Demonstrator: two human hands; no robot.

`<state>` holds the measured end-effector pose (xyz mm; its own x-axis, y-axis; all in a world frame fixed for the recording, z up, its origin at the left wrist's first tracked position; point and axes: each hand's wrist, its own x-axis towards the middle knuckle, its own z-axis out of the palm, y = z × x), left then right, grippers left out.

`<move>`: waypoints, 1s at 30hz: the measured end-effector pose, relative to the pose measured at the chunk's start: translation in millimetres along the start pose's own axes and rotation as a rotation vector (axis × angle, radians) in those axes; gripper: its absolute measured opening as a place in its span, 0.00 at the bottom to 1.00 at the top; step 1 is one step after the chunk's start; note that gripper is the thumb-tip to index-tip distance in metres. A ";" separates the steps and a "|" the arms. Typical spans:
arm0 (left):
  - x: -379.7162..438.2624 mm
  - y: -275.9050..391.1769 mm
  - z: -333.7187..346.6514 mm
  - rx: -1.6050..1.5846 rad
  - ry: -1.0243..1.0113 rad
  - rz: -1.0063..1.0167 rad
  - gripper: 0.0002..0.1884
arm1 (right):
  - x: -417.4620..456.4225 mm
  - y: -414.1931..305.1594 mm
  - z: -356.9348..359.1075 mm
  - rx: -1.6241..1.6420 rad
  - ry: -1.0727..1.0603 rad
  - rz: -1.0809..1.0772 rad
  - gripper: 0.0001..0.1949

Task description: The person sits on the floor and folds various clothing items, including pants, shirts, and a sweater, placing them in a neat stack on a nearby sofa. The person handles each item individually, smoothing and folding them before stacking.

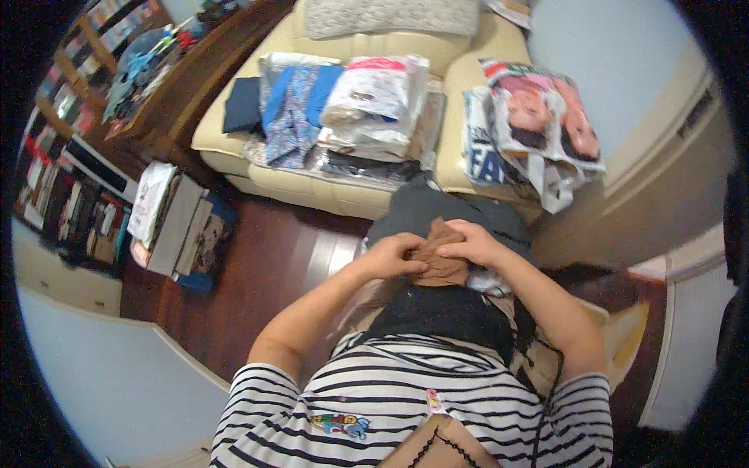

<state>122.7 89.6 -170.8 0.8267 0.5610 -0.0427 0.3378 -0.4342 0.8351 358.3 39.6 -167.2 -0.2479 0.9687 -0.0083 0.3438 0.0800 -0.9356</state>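
Crumpled brown fabric (pixel 442 260) is held between my two hands, above my lap. My left hand (pixel 397 256) pinches its left side, the fingers curled round the edge. On the opposite side, my right hand (pixel 474 244) grips the upper right part with thumb and fingers. Under and around the fabric lie black cloth (pixel 439 313) and dark grey cloth (pixel 468 213). What kind of garment the brown piece is, I cannot tell.
A cream sofa (pixel 275 187) stands ahead, with folded blue patterned clothes (pixel 289 111), plastic-wrapped garments (pixel 374 93) and a printed carrier bag (pixel 538 111) on it. At left are a filled blue bin (pixel 196 281) and bookshelves (pixel 70 193). A wall borders the right side.
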 end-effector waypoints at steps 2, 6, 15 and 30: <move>8.4 -1.3 5.6 -0.355 0.021 0.025 0.23 | -6.0 -12.2 -6.9 0.345 0.052 0.181 0.20; 33.2 15.2 3.6 -0.676 0.154 -0.033 0.16 | -22.1 -53.4 -7.2 0.555 0.234 0.173 0.26; 28.0 17.2 5.1 -0.466 0.320 -0.084 0.18 | -99.0 -42.2 -76.7 0.399 0.218 0.108 0.21; 40.0 -3.8 30.4 0.684 0.027 0.128 0.37 | -266.5 20.8 -90.2 1.134 0.795 0.560 0.22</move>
<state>168.1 92.3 -192.4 0.8703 0.4896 0.0539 0.4537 -0.8395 0.2990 513.2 -195.7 -152.5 0.3484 0.7126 -0.6090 -0.7355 -0.1950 -0.6489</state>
